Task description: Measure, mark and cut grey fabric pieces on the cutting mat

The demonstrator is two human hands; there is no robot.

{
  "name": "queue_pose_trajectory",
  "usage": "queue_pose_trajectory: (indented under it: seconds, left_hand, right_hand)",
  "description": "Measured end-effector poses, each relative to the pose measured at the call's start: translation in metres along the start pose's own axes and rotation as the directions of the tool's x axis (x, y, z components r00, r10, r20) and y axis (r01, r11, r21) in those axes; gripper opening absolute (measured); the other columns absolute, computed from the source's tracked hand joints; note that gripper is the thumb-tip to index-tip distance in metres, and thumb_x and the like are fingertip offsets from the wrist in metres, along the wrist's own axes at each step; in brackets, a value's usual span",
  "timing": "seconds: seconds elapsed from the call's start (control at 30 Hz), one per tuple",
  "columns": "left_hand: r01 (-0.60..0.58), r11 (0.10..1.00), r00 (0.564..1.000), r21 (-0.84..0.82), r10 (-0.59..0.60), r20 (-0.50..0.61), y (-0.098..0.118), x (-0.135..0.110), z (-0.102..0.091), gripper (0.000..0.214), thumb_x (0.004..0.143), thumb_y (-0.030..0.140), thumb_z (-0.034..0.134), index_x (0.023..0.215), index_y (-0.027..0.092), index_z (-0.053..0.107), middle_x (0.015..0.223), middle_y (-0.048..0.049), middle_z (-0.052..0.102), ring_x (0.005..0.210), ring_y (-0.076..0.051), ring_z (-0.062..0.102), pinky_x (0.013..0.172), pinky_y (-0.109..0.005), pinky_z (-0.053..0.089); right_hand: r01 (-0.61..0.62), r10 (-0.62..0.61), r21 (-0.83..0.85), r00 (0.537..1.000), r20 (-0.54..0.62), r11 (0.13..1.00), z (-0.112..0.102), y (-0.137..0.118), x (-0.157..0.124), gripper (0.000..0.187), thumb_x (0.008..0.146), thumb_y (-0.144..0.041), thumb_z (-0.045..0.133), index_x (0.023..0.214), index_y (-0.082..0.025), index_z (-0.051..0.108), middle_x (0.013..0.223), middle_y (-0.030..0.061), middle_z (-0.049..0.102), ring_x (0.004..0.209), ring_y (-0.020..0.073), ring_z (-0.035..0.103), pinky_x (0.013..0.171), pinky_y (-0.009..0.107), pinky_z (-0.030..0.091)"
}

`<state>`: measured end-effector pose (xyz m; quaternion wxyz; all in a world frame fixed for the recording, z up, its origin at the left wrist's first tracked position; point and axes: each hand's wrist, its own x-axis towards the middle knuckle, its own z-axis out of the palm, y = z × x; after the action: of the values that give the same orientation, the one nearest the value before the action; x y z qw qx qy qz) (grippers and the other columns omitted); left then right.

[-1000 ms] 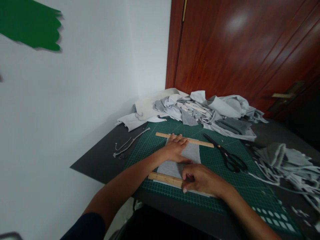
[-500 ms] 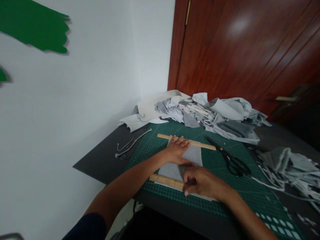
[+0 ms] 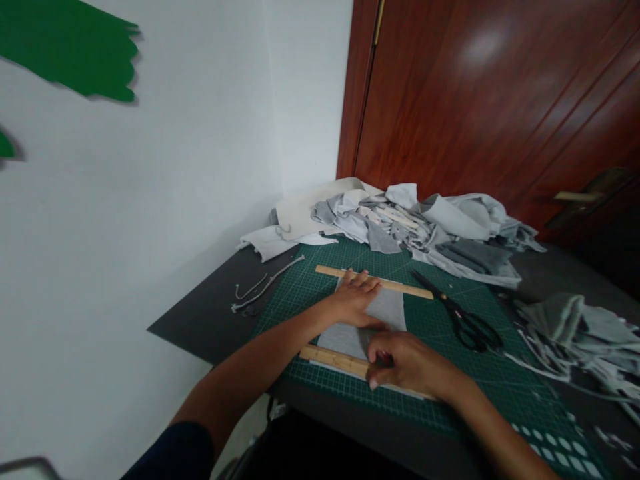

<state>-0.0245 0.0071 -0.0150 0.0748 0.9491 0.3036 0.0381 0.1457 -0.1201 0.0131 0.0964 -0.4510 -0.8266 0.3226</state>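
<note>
A piece of grey knit fabric (image 3: pixel 334 337) lies flat on the green cutting mat (image 3: pixel 295 293), with a wooden ruler across its far edge and another across its near edge. My left hand (image 3: pixel 357 301) is spread over the fabric, its fingertips resting on the far wooden ruler (image 3: pixel 413 291). Curled over the near wooden ruler (image 3: pixel 335 360), my right hand (image 3: pixel 407 365) has thumb and fingers on either side of it and hides part of its length. A narrow white edge shows from under the near ruler.
Black scissors (image 3: pixel 465 319) lie right of the fabric. A heap of grey and white cloth scraps (image 3: pixel 380 220) fills the back, with more scraps (image 3: pixel 585 340) at right. Grey cords (image 3: pixel 267 287) lie at left. A white wall (image 3: pixel 200 133) and brown door (image 3: pixel 475 113) stand behind.
The view has shifted very slightly. Both hands, the rulers and the fabric hold the same places on the mat.
</note>
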Motion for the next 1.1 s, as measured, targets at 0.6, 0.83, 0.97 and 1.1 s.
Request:
queue_pose_trajectory:
  seconds: [0.6, 0.83, 0.97, 1.1]
  left_hand:
    - [0.019, 0.998, 0.998, 0.055, -0.023, 0.057, 0.0095, 0.0042, -0.0057, 0.106, 0.09, 0.084, 0.039, 0.167, 0.014, 0.016, 0.175, -0.0106, 0.014, 0.161, -0.039, 0.004, 0.126, -0.064, -0.003]
    - [0.024, 0.998, 0.997, 0.05, -0.027, 0.066, 0.0103, 0.0043, -0.0057, 0.103, 0.091, 0.081, 0.04, 0.167, 0.016, 0.015, 0.175, -0.0104, 0.014, 0.161, -0.04, 0.003, 0.126, -0.064, -0.005]
    - [0.016, 0.999, 0.999, 0.041, -0.018, 0.05, 0.0096, 0.0044, -0.0041, 0.101, 0.092, 0.077, 0.042, 0.167, 0.016, 0.015, 0.174, -0.011, 0.016, 0.16, -0.042, 0.004, 0.126, -0.063, -0.005]
    - [0.012, 0.999, 0.999, 0.04, -0.014, 0.042, 0.0089, 0.0044, -0.0026, 0.101, 0.092, 0.078, 0.042, 0.168, 0.016, 0.015, 0.174, -0.0107, 0.017, 0.16, -0.042, 0.003, 0.125, -0.064, -0.005]
  right_hand:
    - [-0.012, 0.014, -0.032, 0.998, 0.056, 0.999, -0.008, -0.0009, -0.0061, 0.02, 0.085, -0.04, 0.079, 0.086, -0.022, 0.072, 0.075, -0.0035, 0.065, 0.068, 0.0141, 0.056, 0.061, 0.026, 0.034]
    - [-0.03, 0.033, -0.038, 0.998, 0.062, 0.999, -0.0074, -0.0011, -0.0062, 0.018, 0.085, -0.039, 0.078, 0.086, -0.023, 0.071, 0.075, -0.0039, 0.065, 0.069, 0.0141, 0.057, 0.061, 0.026, 0.035]
    - [-0.032, 0.034, -0.029, 0.997, 0.066, 0.999, -0.0079, -0.0018, -0.0058, 0.017, 0.084, -0.037, 0.078, 0.085, -0.022, 0.071, 0.075, -0.0036, 0.064, 0.069, 0.0143, 0.057, 0.061, 0.026, 0.035]
    - [-0.024, 0.025, -0.02, 0.998, 0.065, 1.0, -0.0084, -0.0028, -0.0055, 0.018, 0.085, -0.039, 0.078, 0.084, -0.021, 0.071, 0.075, -0.003, 0.064, 0.069, 0.0145, 0.056, 0.061, 0.026, 0.035]
